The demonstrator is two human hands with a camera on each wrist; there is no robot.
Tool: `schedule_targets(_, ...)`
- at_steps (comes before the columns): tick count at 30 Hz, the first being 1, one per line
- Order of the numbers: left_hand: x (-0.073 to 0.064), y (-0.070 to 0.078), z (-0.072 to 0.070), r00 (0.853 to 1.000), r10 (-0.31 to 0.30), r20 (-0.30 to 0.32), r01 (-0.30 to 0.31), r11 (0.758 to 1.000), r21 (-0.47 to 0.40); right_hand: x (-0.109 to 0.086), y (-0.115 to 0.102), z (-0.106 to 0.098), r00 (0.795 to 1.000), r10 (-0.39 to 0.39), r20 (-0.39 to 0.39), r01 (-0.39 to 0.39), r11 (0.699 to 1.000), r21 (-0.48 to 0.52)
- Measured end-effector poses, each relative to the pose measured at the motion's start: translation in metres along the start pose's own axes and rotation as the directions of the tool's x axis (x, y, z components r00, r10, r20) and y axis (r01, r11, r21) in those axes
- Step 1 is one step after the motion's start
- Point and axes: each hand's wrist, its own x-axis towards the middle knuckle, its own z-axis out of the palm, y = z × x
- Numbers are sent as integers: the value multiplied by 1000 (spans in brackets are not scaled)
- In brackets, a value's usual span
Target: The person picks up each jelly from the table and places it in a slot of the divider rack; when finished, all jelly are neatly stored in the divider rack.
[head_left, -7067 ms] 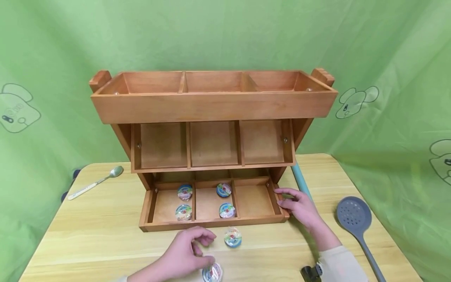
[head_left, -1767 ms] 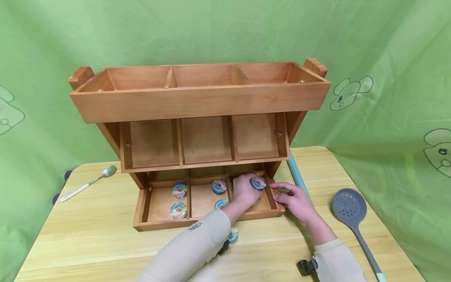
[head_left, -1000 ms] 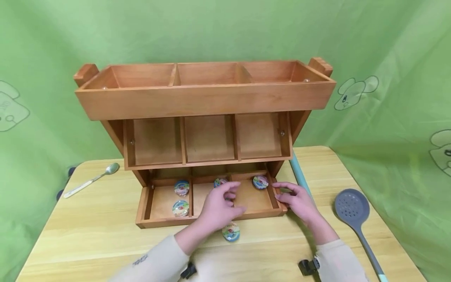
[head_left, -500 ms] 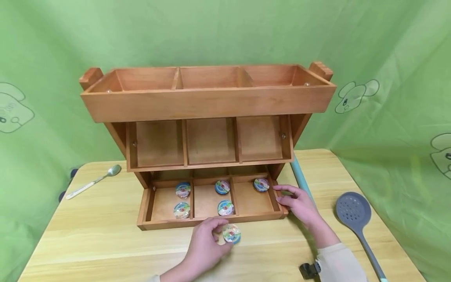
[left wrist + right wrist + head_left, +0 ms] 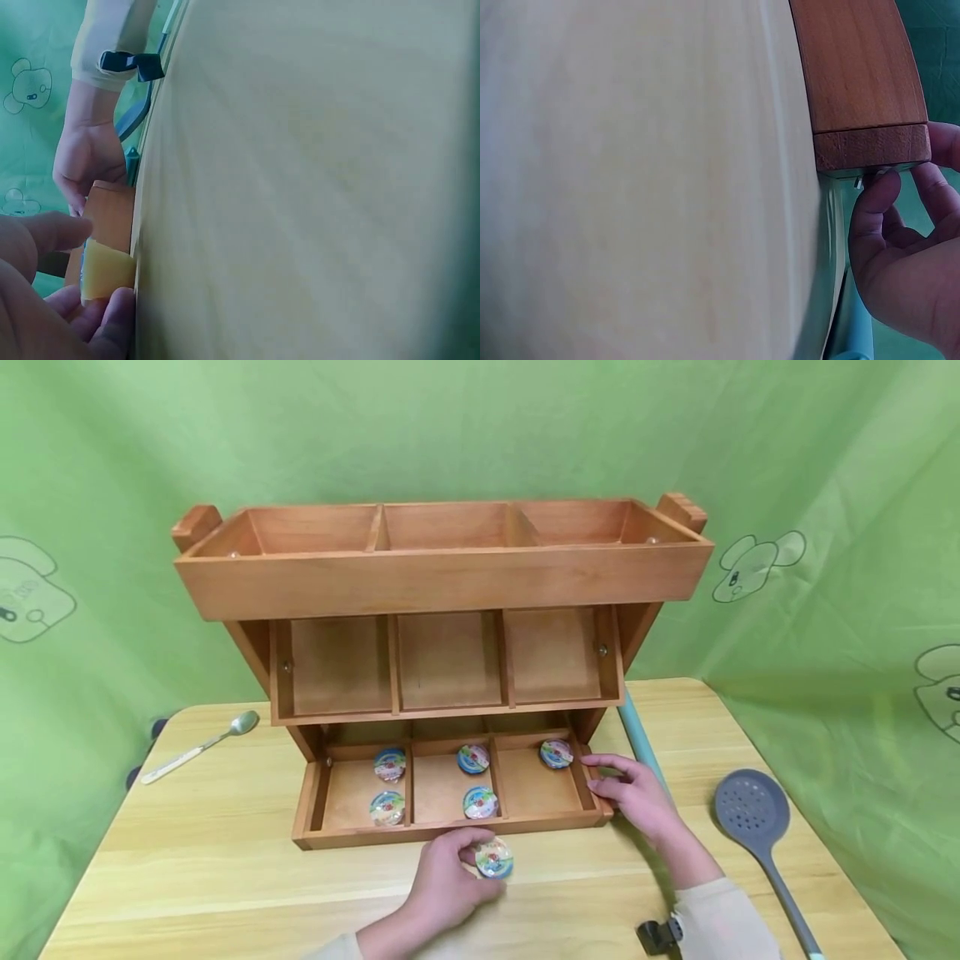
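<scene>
In the head view my left hand (image 5: 450, 881) holds a jelly cup (image 5: 494, 857) in front of the wooden rack (image 5: 442, 587), thumb on the near side and fingers behind. The left wrist view shows the cup's yellow body (image 5: 106, 271) between thumb and fingers. My right hand (image 5: 637, 795) grips the right end of the bottom tray (image 5: 450, 837), its thumb (image 5: 881, 191) against the outer end face. Two jelly cups (image 5: 387, 807) sit in that tray's left compartment, two more (image 5: 480, 802) in the middle one, and one (image 5: 557, 753) at the back of the right one.
The rack's top tray (image 5: 442, 585) and tilted middle tray (image 5: 450, 664) overhang the bottom one. A spoon (image 5: 198, 748) lies at left on the table (image 5: 187, 860). A grey skimmer (image 5: 752, 810) lies at right, and a blue-green bar (image 5: 639, 735) runs beside the rack.
A jelly cup has come into the right compartment, and the one near the table's front is gone. My left hand has moved back and closed round another cup. The right hand stays put.
</scene>
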Motion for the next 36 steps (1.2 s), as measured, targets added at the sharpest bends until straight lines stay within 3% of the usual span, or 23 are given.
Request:
schedule_targets(7,3,-4,2,1000,-5,3,5,999,-43,0,-1,0,1000,3,10,-3,1000,1)
schedule_targets(11,3,0,2,998,-35,55,42,993,-115,1,-1,0,1000,3,12,-3,1000,0)
schedule_targets(15,3,11,2,986,-63,151,98,967,-234,1,-1,1,1000,1,14,-1,1000,5)
schedule_targets(18,8,22,5,980,-45,196,103,949,-298,1,0,0,1000,2,12,-2,1000,-4)
schedule_targets(22,19,40,16,978,-18,206,94,926,-365,1,0,-1,1000,4,5,-4,1000,-24)
schedule_targets(26,35,58,30,984,-10,178,82,910,-405,0,-2,-2,1000,5,3,-5,1000,-17)
schedule_targets(32,62,71,46,994,35,102,0,944,-330,-1,-2,-2,1000,14,16,-14,1000,-4)
schedule_targets(36,79,71,54,998,21,63,-6,970,-242,0,-1,-1,1000,15,18,-15,1000,3)
